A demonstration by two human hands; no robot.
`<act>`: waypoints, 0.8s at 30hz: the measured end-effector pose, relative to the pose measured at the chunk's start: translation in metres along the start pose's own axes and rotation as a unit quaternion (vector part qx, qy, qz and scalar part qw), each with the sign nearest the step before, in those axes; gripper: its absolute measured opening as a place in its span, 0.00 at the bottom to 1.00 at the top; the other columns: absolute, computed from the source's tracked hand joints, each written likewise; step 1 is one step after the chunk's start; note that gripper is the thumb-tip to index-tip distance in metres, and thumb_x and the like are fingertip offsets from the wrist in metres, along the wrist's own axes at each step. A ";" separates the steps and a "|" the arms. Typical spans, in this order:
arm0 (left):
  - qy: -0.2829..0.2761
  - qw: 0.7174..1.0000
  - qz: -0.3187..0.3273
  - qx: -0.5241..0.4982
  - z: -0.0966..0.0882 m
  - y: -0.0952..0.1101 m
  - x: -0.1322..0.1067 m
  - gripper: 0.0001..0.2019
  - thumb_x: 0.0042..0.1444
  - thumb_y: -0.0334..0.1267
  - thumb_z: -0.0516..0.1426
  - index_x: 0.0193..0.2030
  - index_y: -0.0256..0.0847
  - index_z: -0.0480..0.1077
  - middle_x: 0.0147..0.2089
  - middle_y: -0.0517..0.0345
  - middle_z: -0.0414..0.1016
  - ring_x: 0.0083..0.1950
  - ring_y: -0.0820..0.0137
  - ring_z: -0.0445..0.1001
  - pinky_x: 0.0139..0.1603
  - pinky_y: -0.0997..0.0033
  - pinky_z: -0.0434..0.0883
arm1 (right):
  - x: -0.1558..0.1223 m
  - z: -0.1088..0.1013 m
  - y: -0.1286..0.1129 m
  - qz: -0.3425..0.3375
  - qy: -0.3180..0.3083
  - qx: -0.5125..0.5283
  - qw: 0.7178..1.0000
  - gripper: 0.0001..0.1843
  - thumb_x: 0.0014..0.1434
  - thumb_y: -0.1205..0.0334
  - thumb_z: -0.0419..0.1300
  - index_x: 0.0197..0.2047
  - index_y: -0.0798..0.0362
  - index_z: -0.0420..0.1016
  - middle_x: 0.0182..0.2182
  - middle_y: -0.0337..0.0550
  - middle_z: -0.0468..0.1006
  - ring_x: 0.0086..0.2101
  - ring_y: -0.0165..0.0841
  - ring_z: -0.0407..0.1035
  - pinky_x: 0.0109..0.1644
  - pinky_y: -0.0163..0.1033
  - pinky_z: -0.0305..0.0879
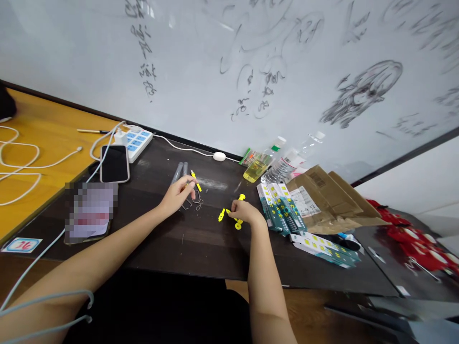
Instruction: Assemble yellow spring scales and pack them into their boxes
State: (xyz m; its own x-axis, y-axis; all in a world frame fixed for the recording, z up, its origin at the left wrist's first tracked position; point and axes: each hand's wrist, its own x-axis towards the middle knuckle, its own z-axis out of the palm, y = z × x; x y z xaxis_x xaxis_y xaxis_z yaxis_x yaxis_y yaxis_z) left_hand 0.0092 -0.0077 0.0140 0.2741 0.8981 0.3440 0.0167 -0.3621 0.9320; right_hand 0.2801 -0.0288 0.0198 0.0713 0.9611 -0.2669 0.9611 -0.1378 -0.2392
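On the dark table [201, 248] my left hand [178, 193] rests with fingers curled over thin wire loops [196, 204], next to two clear tubes [180, 172] and a small yellow-tipped piece [195, 181]. My right hand [245, 210] is closed in a pinch on small yellow plastic pieces [222, 215]; another yellow piece [242, 196] lies just beyond it and one [238, 224] lies under the hand.
A phone [115, 163] and a white power strip [138, 142] lie at the back left, with white cables [21, 162] on the orange desk. Bottles [283, 165], green-and-white packets [281, 208] and cardboard boxes [330, 196] crowd the right. A whiteboard wall stands behind.
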 end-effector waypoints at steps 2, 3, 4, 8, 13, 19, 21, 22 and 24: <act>-0.001 1.000 0.000 0.005 0.000 -0.001 0.000 0.13 0.61 0.47 0.50 0.44 0.41 0.68 0.23 0.62 0.70 0.22 0.75 0.60 0.25 0.75 0.57 | 0.001 0.003 -0.003 -0.003 0.001 0.003 1.000 0.07 0.46 0.65 0.63 0.24 0.52 0.67 0.23 0.36 0.72 0.25 0.27 0.65 0.27 0.31 0.51; -0.003 1.000 -0.001 0.007 0.000 -0.002 0.000 0.13 0.61 0.46 0.50 0.45 0.42 0.68 0.23 0.63 0.70 0.21 0.76 0.60 0.25 0.76 0.56 | 0.001 0.003 -0.004 -0.006 0.000 0.002 1.000 0.08 0.47 0.66 0.63 0.23 0.52 0.66 0.23 0.36 0.72 0.25 0.27 0.65 0.27 0.31 0.51; -0.004 1.000 -0.001 0.008 -0.001 -0.002 0.000 0.13 0.61 0.46 0.50 0.45 0.42 0.68 0.23 0.63 0.70 0.21 0.76 0.59 0.24 0.76 0.55 | 0.001 0.003 -0.006 -0.007 0.003 0.000 1.000 0.08 0.48 0.66 0.62 0.23 0.52 0.65 0.22 0.35 0.71 0.25 0.27 0.64 0.27 0.32 0.51; -0.012 1.000 -0.001 0.020 -0.001 -0.003 0.000 0.13 0.62 0.46 0.48 0.45 0.41 0.67 0.23 0.63 0.70 0.20 0.76 0.57 0.24 0.76 0.55 | -0.002 -0.002 -0.010 -0.012 0.059 0.003 0.998 0.12 0.51 0.64 0.59 0.22 0.51 0.59 0.20 0.35 0.68 0.23 0.27 0.61 0.26 0.33 0.48; -0.027 0.994 0.035 0.098 -0.002 0.000 -0.003 0.13 0.62 0.45 0.49 0.46 0.42 0.69 0.25 0.62 0.71 0.25 0.73 0.65 0.30 0.75 0.59 | -0.002 0.002 -0.025 -0.063 0.226 0.133 0.963 0.08 0.54 0.64 0.54 0.27 0.50 0.57 0.20 0.33 0.64 0.23 0.28 0.60 0.27 0.33 0.50; -0.057 0.957 0.064 0.276 0.000 0.001 -0.006 0.13 0.60 0.44 0.51 0.48 0.48 0.71 0.36 0.58 0.77 0.33 0.66 0.73 0.35 0.72 0.62 | -0.006 0.026 -0.064 -0.245 0.215 0.381 0.865 0.06 0.59 0.58 0.52 0.35 0.49 0.56 0.26 0.32 0.61 0.26 0.28 0.59 0.33 0.33 0.56; -0.064 0.955 0.070 0.282 0.001 -0.001 -0.006 0.13 0.61 0.44 0.50 0.48 0.48 0.71 0.38 0.56 0.78 0.35 0.65 0.74 0.36 0.71 0.62 | -0.010 0.033 -0.074 -0.266 0.212 0.390 0.856 0.06 0.59 0.58 0.51 0.36 0.49 0.57 0.28 0.33 0.60 0.28 0.28 0.58 0.34 0.33 0.56; -0.067 0.955 0.072 0.279 0.001 -0.002 -0.006 0.13 0.61 0.44 0.50 0.48 0.47 0.71 0.39 0.56 0.78 0.36 0.64 0.74 0.37 0.71 0.63 | -0.011 0.037 -0.078 -0.270 0.206 0.390 0.856 0.05 0.59 0.58 0.51 0.36 0.49 0.57 0.28 0.33 0.60 0.28 0.28 0.57 0.35 0.34 0.56; -0.072 0.957 0.074 0.271 0.001 -0.003 -0.006 0.14 0.61 0.44 0.50 0.48 0.47 0.71 0.40 0.55 0.78 0.38 0.63 0.75 0.39 0.70 0.63 | -0.013 0.042 -0.082 -0.267 0.180 0.394 0.861 0.05 0.61 0.58 0.50 0.37 0.49 0.57 0.27 0.33 0.59 0.28 0.28 0.57 0.35 0.34 0.56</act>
State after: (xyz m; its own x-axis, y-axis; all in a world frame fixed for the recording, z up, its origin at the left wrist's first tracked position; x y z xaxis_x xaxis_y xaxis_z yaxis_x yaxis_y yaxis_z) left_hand 0.0087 -0.0121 0.0086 0.4405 0.7972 0.4128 0.4537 -0.5945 0.6639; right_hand 0.1887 -0.0406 0.0034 -0.1088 0.9302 0.3505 0.4133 0.3630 -0.8351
